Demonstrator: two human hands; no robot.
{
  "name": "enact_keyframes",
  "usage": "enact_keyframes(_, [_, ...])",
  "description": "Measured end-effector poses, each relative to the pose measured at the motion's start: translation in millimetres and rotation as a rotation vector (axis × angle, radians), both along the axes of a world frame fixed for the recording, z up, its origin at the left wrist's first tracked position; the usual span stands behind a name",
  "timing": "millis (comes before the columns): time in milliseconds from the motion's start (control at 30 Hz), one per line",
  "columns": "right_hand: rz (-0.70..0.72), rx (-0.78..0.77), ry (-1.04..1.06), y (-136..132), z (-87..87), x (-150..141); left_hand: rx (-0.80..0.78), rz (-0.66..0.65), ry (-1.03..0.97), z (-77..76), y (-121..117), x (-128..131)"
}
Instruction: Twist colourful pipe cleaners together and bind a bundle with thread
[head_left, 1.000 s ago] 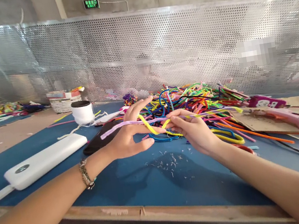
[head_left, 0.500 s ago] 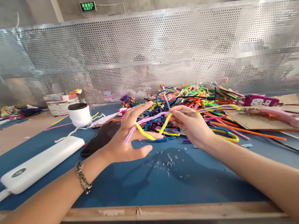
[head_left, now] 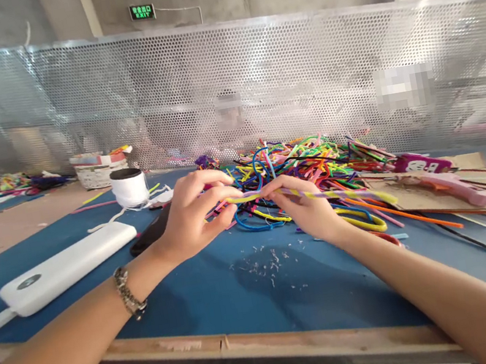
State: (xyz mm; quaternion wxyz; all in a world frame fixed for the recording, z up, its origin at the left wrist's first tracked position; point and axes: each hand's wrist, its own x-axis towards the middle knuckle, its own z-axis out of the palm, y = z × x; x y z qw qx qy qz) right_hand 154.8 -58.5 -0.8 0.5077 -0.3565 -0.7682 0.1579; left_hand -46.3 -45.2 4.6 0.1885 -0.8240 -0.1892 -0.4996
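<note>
A yellow and a lilac pipe cleaner [head_left: 342, 192], wound around each other, stretch between my hands and out past the right one. My left hand [head_left: 195, 215] pinches their left part between thumb and fingers. My right hand [head_left: 305, 202] is closed on the strands a short way to the right, fingertips pressed together. The twisted end points right, above the table. Behind both hands lies a tangled heap of many-coloured pipe cleaners [head_left: 308, 155].
On the blue table mat [head_left: 227, 309] sit a white power bank [head_left: 68, 267], a white spool [head_left: 128, 188] and a dark phone [head_left: 149, 235], partly hidden. A pink glue gun [head_left: 453, 187] rests on cardboard at right. A perforated metal screen [head_left: 299, 73] stands behind.
My left hand has gone from spread fingers to a pinch. The loose yellow and lilac strands between the hands now lie together, and the twisted end has dipped slightly.
</note>
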Motion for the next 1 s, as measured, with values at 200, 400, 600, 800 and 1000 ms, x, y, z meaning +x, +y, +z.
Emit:
enact_keyframes(200, [0.171, 0.097, -0.156, -12.7, 1.1, -6.8, -0.205, -0.095, 0.235, -5.2, 5.0, 5.9])
enact_keyframes(400, [0.104, 0.04, -0.092, -17.6, -1.9, -14.6, -0.319, -0.147, 0.136, -6.0, 2.5, 7.8])
enact_keyframes(600, [0.055, 0.031, -0.131, -21.6, -5.4, -20.2, -0.398, -0.126, 0.156, -4.9, -3.6, 9.4])
enact_keyframes(800, [0.09, -0.084, 0.032, -19.9, -4.5, -20.2, -0.329, -0.113, 0.129, -7.5, -4.0, 10.8])
enact_keyframes(1000, [0.148, -0.264, 0.287, -16.5, -1.9, -20.7, -0.089, -0.032, 0.144, -7.3, -0.5, 6.3])
